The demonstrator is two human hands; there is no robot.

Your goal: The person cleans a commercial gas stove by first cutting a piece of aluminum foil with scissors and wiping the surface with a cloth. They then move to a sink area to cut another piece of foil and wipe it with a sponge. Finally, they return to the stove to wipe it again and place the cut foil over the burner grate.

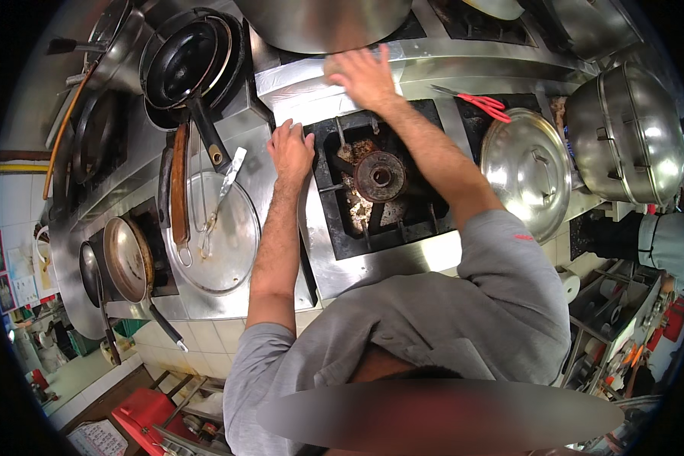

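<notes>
My right hand (367,77) lies palm down on a shiny, wrinkled sheet (296,85), foil or clear film, which covers the steel ledge behind the burner. A blurred tan patch shows at its fingertips; I cannot tell whether it is held. My left hand (290,148) rests with fingers apart on the steel stovetop, close to the back left corner of the black burner grate (342,245), holding nothing I can see. Between my forearms sits the round burner head (380,176), with food scraps around it. A large steel pot (325,25) stands just beyond my right hand.
Stacked black frying pans (182,62) and a round lid (222,268) bearing a whisk (211,225) lie left. To the right are red-handled scissors (484,104), a domed steel lid (524,171) and a big steel vessel (632,131). Another person (664,245) stands far right.
</notes>
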